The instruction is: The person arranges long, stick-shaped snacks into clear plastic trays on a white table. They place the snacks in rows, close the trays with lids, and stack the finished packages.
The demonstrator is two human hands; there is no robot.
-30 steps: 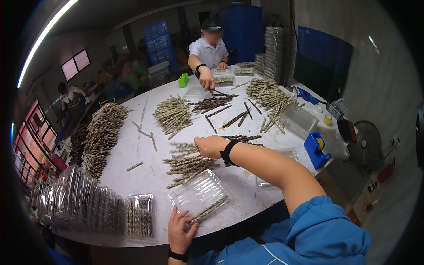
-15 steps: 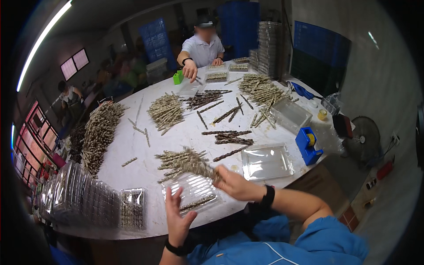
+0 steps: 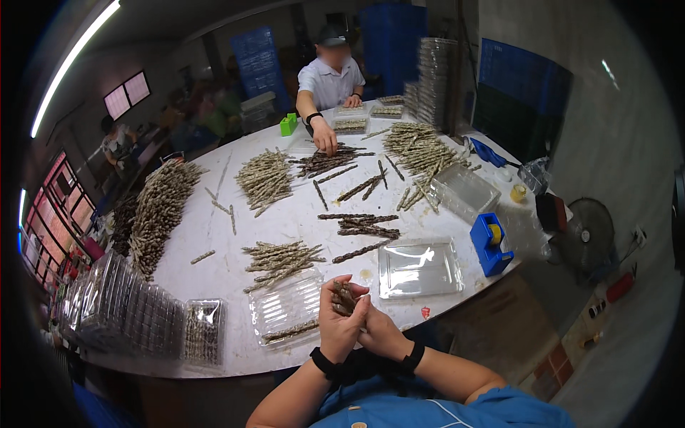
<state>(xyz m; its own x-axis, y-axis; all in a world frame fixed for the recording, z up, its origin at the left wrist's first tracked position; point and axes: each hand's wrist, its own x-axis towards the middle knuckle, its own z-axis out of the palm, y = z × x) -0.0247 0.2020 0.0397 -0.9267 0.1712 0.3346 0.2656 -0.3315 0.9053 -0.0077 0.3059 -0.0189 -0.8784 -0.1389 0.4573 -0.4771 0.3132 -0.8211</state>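
Note:
My left hand (image 3: pixel 340 324) and my right hand (image 3: pixel 382 334) are together just over the table's near edge. Both are closed round a small bundle of pale brown twisted sticks (image 3: pixel 344 294), whose ends show above the fingers; the rest is hidden in my palms. Left of my hands lies a clear plastic tray (image 3: pixel 285 303) with a row of sticks (image 3: pixel 291 331) along its near side. Just beyond it is a loose pile of pale twisted sticks (image 3: pixel 282 262). A clear, shiny lid or tray (image 3: pixel 419 269) lies to the right.
Dark twisted sticks (image 3: pixel 364 225) lie mid-table. Stacked clear boxes (image 3: pixel 121 307) and a filled box (image 3: pixel 204 332) stand at left. A blue tape dispenser (image 3: pixel 491 244) sits at right. Across the table, a co-worker's hand (image 3: pixel 325 137) touches dark sticks. A large stick heap (image 3: pixel 163 207) lies far left.
My right hand has brought the bundle from above the pile back toward me, and my left hand has closed round it too. The co-worker's hand has moved down onto the dark sticks.

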